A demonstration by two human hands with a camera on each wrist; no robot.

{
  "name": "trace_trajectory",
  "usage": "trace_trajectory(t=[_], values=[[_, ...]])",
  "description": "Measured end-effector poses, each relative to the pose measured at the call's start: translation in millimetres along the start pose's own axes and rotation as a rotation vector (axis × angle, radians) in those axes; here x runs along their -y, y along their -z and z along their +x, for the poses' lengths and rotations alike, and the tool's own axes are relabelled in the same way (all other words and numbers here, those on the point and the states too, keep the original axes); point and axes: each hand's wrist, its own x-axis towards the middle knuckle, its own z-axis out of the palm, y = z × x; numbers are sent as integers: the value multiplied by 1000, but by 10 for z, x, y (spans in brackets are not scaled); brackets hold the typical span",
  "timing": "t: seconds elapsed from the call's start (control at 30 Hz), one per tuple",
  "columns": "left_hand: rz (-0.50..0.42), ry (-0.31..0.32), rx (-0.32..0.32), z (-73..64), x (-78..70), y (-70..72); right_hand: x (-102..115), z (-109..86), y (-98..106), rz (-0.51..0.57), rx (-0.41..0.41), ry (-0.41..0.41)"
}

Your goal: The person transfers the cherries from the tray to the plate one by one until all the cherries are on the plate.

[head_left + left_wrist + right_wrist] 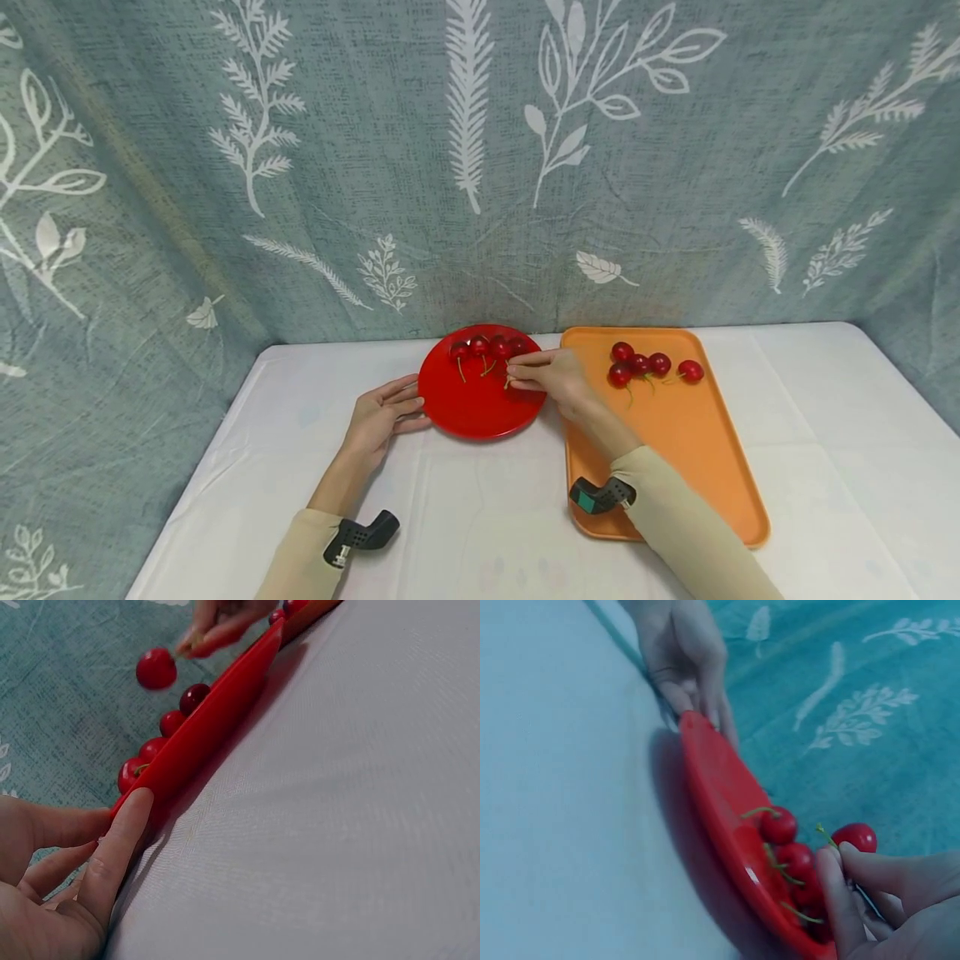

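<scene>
A round red plate (480, 414) rests on the white table, with several red cherries (479, 345) along its far rim, their green stems toward the near side. My left hand (375, 421) holds the plate's left edge, thumb and fingers on either side of the rim in the left wrist view. Over the plate's right part, my right hand (551, 379) pinches another cherry (157, 669) by its stem between thumb and fingertips. This cherry hangs above the plate's cherries in the left wrist view.
An orange tray (675, 450) stands to the right of the plate, under my right forearm. Several more cherries (639, 364) with stems lie near its far end. A grey-green curtain (420, 192) with white leaf prints hangs behind the table (480, 517).
</scene>
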Motion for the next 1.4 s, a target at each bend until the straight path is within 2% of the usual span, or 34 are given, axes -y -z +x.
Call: trace_trajectory(t=[0.2, 0.4, 0.63, 0.83, 1.17, 1.4], values=[[6, 0, 8, -8, -1, -10, -62, 67, -163, -35, -18, -15], [-1, 2, 7, -6, -15, -14, -87, 113, -299, -23, -16, -5], [4, 1, 14, -11, -9, -4, -150, 164, -393, -119, -63, 25], [9, -17, 28, -13, -12, -8, -158, 184, -447, -149, -106, 37], [4, -11, 13, -5, -10, -37, -109, 145, -442, -186, -120, 10], [-5, 3, 0, 0, -13, -23, -36, 109, -352, -248, -116, 52]])
